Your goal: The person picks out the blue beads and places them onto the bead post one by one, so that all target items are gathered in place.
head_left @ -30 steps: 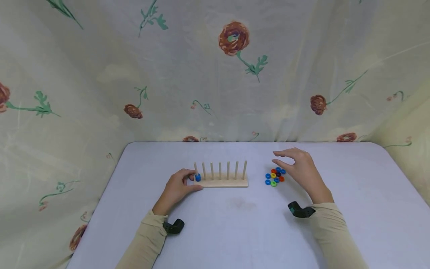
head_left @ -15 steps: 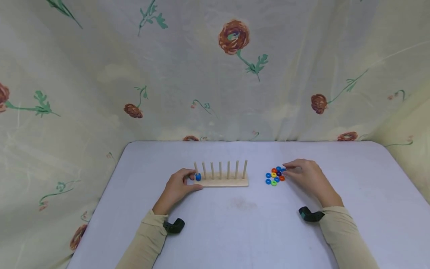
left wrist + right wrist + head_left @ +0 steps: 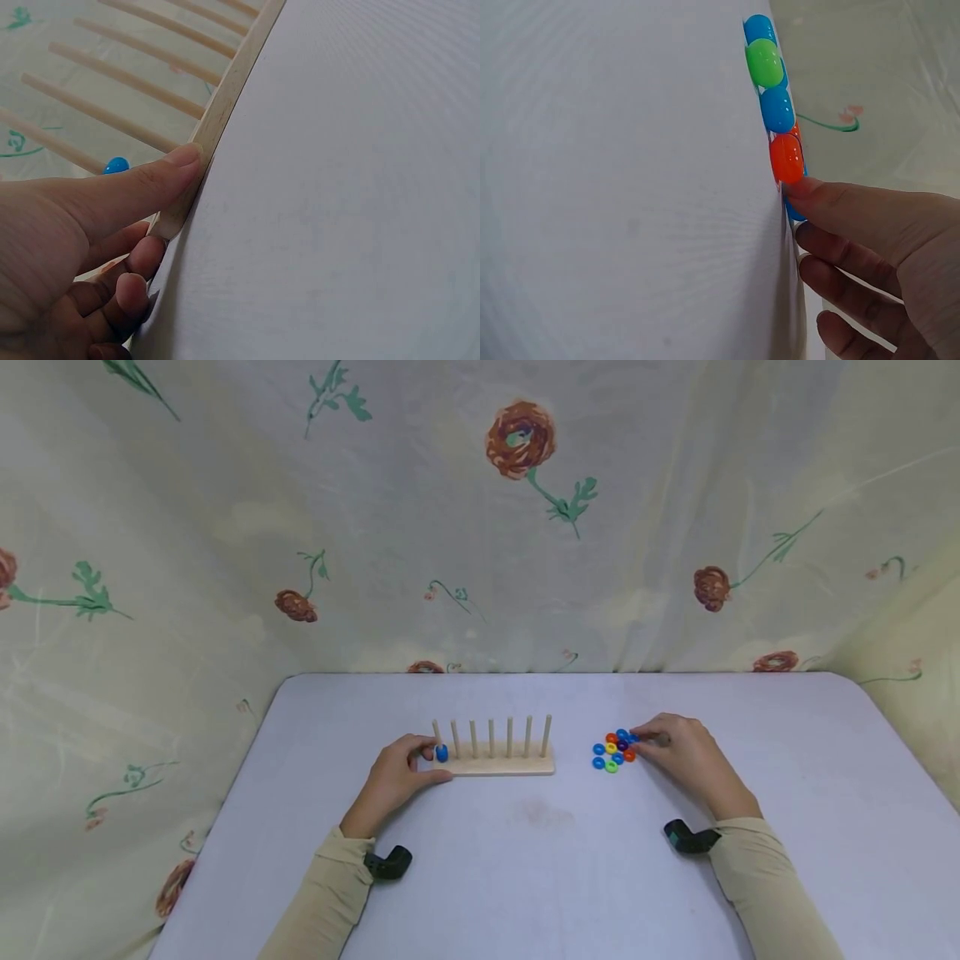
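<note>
My left hand (image 3: 395, 777) grips the left end of a pale wooden peg rack (image 3: 498, 767), thumb along its front edge and fingers behind. Several upright pegs stand in a row on it. Blue (image 3: 442, 753) shows low on the leftmost peg, ring-shaped and partly covered by the thumb in the left wrist view. To the right, my right hand (image 3: 686, 756) pinches a blue ring (image 3: 796, 213) at the right side of a flat cluster of small glossy rings. Right beside the thumb tip is an orange ring (image 3: 787, 159). The right index fingertip is hidden in the right wrist view.
Also in the cluster are a green ring (image 3: 611, 767), a yellow ring (image 3: 611, 748), a dark purple ring (image 3: 622, 745) and several more blue ones. A white-covered table (image 3: 525, 877) carries everything. Behind it hangs a flowered curtain (image 3: 420, 510).
My right hand, spread above the rings a second ago, has come down and to the right, and its thumb and finger have closed on a blue ring. The left hand keeps its grip.
</note>
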